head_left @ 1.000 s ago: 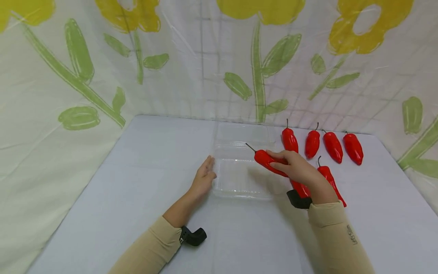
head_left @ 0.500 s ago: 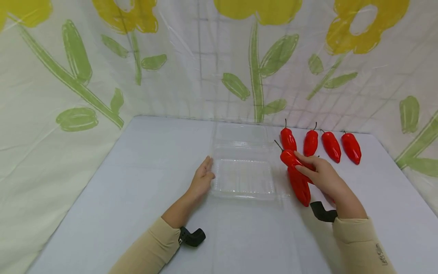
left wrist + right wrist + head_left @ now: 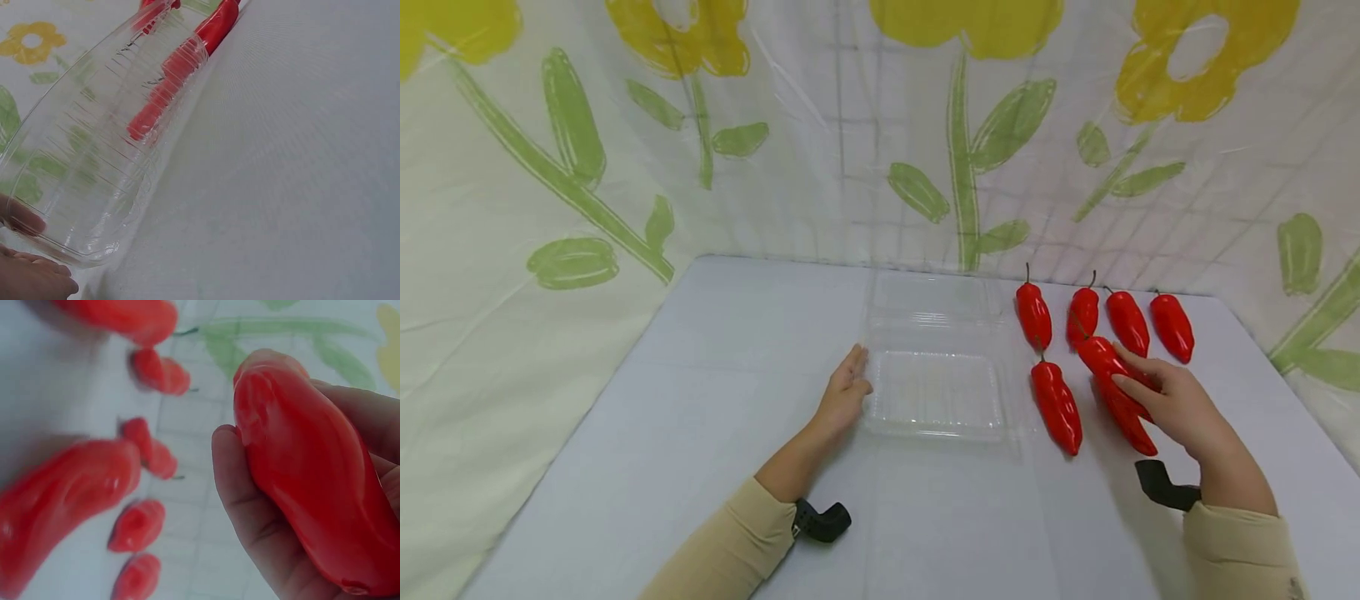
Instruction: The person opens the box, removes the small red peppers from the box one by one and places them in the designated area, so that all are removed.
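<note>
In the head view, my left hand (image 3: 842, 400) holds the left side of a clear plastic container (image 3: 936, 393), its hinged lid folded back toward the wall. The left wrist view shows a finger (image 3: 25, 220) through the clear plastic and the rest of the hand outside the wall. To the right, my right hand (image 3: 1183, 410) grips a red pepper (image 3: 1103, 357) between thumb and fingers, held above another red pepper (image 3: 1126, 412) on the table. Up close in the right wrist view, the held pepper (image 3: 306, 469) looks glossy.
Beside the container lies one red pepper (image 3: 1057, 408). Several more stand in a row along the back right, among them the leftmost pepper (image 3: 1033, 315) and the rightmost pepper (image 3: 1172, 327). A flower-printed curtain (image 3: 805, 183) hangs behind the white table (image 3: 700, 433).
My right hand has carried the pepper rightward from above the container, past the nearest pepper, to over the one farther right. The left hand and the container have stayed in place.
</note>
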The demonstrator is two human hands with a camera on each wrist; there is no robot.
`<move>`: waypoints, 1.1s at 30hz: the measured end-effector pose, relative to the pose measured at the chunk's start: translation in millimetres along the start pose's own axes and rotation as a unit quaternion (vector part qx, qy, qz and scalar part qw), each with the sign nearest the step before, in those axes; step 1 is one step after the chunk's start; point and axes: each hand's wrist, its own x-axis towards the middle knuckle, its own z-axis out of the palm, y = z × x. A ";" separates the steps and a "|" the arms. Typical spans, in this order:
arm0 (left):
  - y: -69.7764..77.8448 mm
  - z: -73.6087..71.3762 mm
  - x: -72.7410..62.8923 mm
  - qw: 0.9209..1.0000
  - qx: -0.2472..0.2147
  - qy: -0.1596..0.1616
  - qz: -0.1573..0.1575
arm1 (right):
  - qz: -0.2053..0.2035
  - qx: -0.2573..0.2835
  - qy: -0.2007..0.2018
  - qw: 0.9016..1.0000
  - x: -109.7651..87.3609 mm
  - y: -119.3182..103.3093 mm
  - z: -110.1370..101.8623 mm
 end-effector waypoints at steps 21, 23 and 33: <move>2.9 1.0 0.0 1.000 -0.001 0.000 -0.008 | 0.105 0.054 0.063 0.991 -11.9 74.2 -26.0; 2.1 1.0 0.2 1.000 -0.001 0.000 -0.005 | 0.107 0.055 0.063 0.991 -11.1 75.8 -25.6; -0.7 -0.6 2.1 1.000 -0.003 0.000 -0.006 | 0.122 0.045 0.052 0.990 -6.1 91.0 -20.5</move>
